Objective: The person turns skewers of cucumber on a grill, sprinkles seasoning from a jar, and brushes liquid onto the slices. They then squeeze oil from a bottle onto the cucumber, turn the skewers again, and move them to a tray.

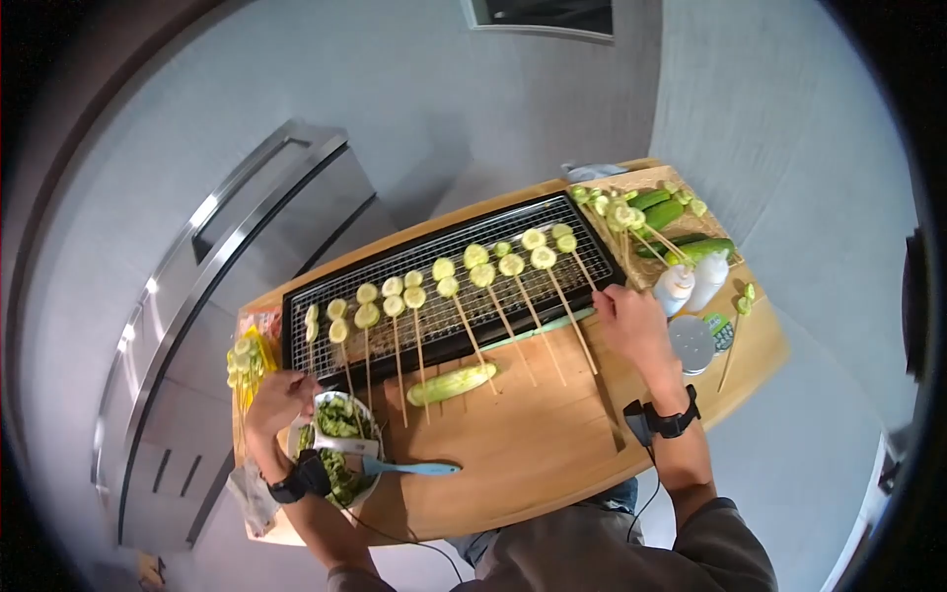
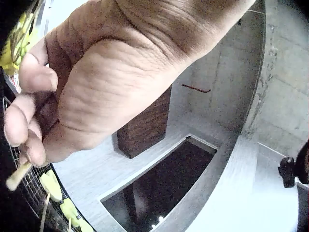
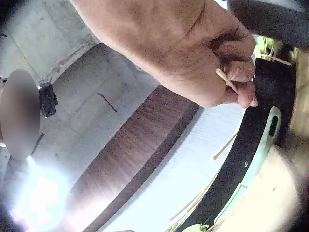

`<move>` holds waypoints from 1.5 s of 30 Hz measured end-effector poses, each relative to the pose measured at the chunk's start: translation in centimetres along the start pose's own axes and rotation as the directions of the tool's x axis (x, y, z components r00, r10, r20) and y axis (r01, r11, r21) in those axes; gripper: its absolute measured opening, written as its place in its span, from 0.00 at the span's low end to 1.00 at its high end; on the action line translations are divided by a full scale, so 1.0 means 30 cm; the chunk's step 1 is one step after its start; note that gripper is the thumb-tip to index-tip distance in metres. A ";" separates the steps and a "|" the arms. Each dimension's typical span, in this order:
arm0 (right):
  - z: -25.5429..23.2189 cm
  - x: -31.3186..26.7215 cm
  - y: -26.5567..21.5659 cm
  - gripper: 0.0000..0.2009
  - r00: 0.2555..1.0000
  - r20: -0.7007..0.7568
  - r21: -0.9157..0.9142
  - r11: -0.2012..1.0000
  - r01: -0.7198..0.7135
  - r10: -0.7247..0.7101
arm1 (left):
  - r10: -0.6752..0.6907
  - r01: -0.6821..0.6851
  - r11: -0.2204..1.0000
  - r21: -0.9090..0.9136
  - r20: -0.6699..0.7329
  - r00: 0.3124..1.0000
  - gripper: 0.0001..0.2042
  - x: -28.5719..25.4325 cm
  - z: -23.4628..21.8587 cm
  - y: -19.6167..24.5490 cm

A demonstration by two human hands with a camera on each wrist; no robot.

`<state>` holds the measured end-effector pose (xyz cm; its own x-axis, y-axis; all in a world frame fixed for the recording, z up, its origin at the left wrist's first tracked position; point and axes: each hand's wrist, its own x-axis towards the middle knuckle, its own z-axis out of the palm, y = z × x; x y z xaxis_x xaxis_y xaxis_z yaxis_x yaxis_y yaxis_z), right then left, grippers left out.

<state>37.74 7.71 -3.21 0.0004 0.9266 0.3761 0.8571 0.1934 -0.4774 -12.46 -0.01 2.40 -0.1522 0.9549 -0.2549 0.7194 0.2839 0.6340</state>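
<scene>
Several skewers of cucumber slices lie across the wire mesh of a black grill (image 1: 424, 249), sticks pointing toward me. My left hand (image 1: 278, 403) is at the grill's front left corner, over a bowl. In the left wrist view its fingers (image 2: 34, 150) pinch the end of a wooden skewer (image 2: 18, 177). At the front right corner, my right hand (image 1: 633, 328) pinches the stick of the rightmost skewer (image 1: 582, 268); its tip (image 3: 226, 80) pokes out between thumb and fingers in the right wrist view. A peeled cucumber (image 1: 452, 385) lies on the wooden board before the grill.
The white bowl (image 1: 379, 481) holds green peelings, with a blue-handled brush (image 1: 424, 469) across it. A light green knife (image 1: 541, 330) lies along the grill's front. To the right are squeeze bottles (image 1: 675, 290), a shaker (image 1: 691, 345) and whole cucumbers (image 1: 663, 215). More skewers (image 1: 241, 363) stand left.
</scene>
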 end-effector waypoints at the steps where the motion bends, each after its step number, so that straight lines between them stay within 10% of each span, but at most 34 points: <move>1: 0.005 0.000 0.010 0.13 1.000 0.020 -0.004 1.000 -0.004 0.005 | -0.020 0.020 1.000 -0.011 -0.001 1.000 0.14 -0.001 0.003 -0.003; 20: -0.016 -0.005 -0.016 0.14 0.997 -0.082 0.032 0.999 0.004 -0.002 | -0.217 0.216 0.971 0.101 0.007 0.976 0.15 -0.002 0.003 0.066; 28: -0.094 0.082 -0.163 0.15 0.988 0.147 -0.087 0.994 0.071 -0.058 | -0.088 0.096 0.977 0.190 -0.049 0.995 0.18 -0.011 0.078 0.173; 39: -0.033 0.175 -0.156 0.21 0.778 0.624 -0.297 0.943 0.148 0.074 | -0.035 0.018 0.963 0.269 0.059 0.998 0.15 0.011 0.125 0.156; 45: -0.028 0.155 -0.141 0.16 0.903 0.430 -0.234 0.965 0.118 -0.006 | -0.027 0.025 0.962 0.272 0.005 1.000 0.15 0.011 0.137 0.171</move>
<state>34.56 10.92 1.23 -0.2262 0.9741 0.0013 0.9477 0.2203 -0.2311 -6.05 1.39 2.57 -0.1680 0.9464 -0.2759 0.8726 0.2730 0.4051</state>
